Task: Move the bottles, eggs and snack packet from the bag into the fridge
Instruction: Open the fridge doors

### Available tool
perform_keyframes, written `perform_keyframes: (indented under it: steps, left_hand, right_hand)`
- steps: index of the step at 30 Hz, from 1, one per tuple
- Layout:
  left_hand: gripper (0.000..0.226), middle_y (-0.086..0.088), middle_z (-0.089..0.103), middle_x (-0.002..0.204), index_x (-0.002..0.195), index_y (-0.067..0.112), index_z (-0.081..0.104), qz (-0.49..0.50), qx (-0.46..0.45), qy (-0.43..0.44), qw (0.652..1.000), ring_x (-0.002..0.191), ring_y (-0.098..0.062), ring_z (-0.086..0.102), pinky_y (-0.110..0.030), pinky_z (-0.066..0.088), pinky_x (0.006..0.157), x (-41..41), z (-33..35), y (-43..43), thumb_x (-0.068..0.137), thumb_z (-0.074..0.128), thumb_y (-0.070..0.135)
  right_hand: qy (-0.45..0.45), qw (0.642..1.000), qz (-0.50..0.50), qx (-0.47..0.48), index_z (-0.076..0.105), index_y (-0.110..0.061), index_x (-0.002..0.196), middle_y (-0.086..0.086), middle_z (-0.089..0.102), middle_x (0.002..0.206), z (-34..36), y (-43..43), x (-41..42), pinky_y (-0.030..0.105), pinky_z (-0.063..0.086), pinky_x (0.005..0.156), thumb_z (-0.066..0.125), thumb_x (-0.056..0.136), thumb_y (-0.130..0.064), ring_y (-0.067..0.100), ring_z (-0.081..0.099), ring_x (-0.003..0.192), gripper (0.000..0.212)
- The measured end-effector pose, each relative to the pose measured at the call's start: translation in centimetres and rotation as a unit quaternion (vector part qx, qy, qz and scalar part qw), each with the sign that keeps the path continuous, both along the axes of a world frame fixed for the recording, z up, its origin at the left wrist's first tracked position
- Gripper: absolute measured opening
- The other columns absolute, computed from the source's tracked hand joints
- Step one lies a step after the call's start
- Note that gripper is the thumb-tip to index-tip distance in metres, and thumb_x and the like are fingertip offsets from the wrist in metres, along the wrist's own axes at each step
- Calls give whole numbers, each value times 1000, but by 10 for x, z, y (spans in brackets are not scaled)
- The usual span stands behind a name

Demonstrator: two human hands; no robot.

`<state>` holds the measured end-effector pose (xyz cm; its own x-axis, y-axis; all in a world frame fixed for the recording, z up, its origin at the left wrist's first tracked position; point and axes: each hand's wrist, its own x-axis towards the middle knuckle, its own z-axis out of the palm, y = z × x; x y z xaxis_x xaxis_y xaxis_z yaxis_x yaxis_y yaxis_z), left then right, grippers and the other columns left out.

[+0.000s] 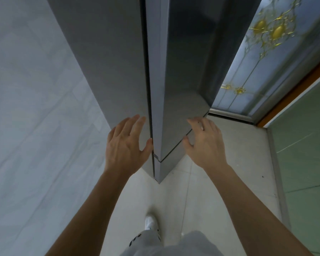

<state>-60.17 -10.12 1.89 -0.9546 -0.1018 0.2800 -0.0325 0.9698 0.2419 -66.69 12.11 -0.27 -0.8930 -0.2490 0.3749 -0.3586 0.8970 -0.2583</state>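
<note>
A tall grey fridge (107, 58) fills the upper middle, seen from its corner, with its doors closed. My left hand (126, 145) lies flat with spread fingers on the fridge's left face, thumb at the vertical door seam (149, 89). My right hand (205, 141) reaches to the right face (185, 71), fingers loosely bent near its lower edge, holding nothing. The bag, bottles, eggs and snack packet are out of view.
A pale tiled wall (35, 108) stands at the left. A glass door with gold ornament (262, 52) and an orange-brown frame is at the right, beside a green panel (307, 154). Light floor tiles (201, 191) lie below, with my white shoe (151, 221).
</note>
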Motion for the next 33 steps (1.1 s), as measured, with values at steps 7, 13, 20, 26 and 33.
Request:
perform_keyframes:
  steps: [7, 13, 20, 26, 33]
  left_hand:
    - [63, -4, 50, 147, 143, 20, 44, -12, 19, -11, 1000, 133, -26, 47, -43, 36, 109, -35, -6, -20, 90, 48, 52]
    - [62, -4, 48, 149, 143, 20, 45, -12, 19, 7, 1000, 134, -26, 47, -43, 37, 109, -50, -3, -19, 89, 48, 52]
    - [69, -10, 29, 160, 151, 22, 34, -32, 11, 98, 995, 141, -32, 37, -46, 35, 108, -74, 28, -20, 90, 45, 52]
    - [82, -9, 14, 165, 156, 23, 20, -69, 2, 185, 980, 148, -29, 24, -43, 31, 112, -88, 58, -19, 88, 59, 46]
    - [101, -15, -3, 165, 158, 17, 5, -149, -166, 220, 950, 153, -28, 4, -59, 26, 116, -118, 96, -36, 84, 63, 55]
  right_hand:
    - [29, 1000, 1, 1, 63, -10, 129, 14, 63, 123, 2, -21, -30, 48, 49, 94, 53, 85, -30, 35, 60, 109, 49]
    - [18, 1000, 15, 15, 62, -10, 130, 14, 62, 125, 6, -21, -47, 50, 49, 94, 54, 85, -30, 35, 59, 112, 51]
    - [119, 991, 36, -52, 61, -7, 131, 15, 60, 127, 86, -10, -68, 49, 47, 99, 60, 86, -21, 36, 57, 117, 47]
    - [296, 941, 121, -108, 63, -1, 131, 21, 60, 131, 198, -19, -61, 51, 46, 104, 65, 89, -13, 37, 54, 126, 43]
    - [420, 872, 238, 87, 73, -4, 118, 21, 64, 132, 260, -47, -63, 54, 42, 110, 60, 91, -13, 39, 54, 133, 31]
